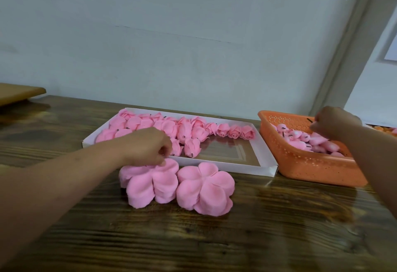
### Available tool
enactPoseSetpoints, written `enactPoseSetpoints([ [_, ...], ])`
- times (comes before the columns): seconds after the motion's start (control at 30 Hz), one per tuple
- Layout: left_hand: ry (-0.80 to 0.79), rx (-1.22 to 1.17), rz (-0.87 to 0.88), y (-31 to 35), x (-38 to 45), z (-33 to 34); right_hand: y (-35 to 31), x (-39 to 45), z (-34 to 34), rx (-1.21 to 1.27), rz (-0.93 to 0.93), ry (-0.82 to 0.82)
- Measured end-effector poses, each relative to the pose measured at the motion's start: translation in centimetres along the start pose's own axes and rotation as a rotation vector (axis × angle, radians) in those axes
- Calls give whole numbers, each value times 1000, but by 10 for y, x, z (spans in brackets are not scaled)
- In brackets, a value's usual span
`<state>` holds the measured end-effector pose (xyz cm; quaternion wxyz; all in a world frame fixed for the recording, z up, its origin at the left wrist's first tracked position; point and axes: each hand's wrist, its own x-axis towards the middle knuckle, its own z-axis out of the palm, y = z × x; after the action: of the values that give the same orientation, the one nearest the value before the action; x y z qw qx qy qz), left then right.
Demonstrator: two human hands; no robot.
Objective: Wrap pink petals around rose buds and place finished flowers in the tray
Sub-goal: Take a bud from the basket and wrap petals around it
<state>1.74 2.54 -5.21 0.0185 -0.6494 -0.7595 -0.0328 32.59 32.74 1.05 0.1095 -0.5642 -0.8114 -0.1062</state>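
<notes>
Petals (148,180) pinched by left hand (148,146) before tray (265,164); right hand (335,122) pinches bud stem over orange basket (309,164)

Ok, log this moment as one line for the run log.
left hand: pinching top petal of left petal stack | right hand: picking bud from orange basket | tray: partly filled

We have a single view, worn on the head, looking forward and slightly down across the table (214,239) toward the wall (171,35) behind it. We sit close: both forearms reach in from the lower corners, and the wide lens tilts the door frame (343,46) at right.
</notes>
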Motion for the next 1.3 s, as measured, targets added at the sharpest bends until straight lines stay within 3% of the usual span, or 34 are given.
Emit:
enactPoseSetpoints([
  [0.43, 91, -190, -70, 2, -13, 5, -24, -28, 10, 111, -55, 110],
  [0.57, -12, -163, 31, 3, -12, 8, -27, -31, 9, 145, -58, 115],
  [1.3, 104, -76, 14, 12, -7, 17, -36, -32, 16, 157, -65, 97],
])
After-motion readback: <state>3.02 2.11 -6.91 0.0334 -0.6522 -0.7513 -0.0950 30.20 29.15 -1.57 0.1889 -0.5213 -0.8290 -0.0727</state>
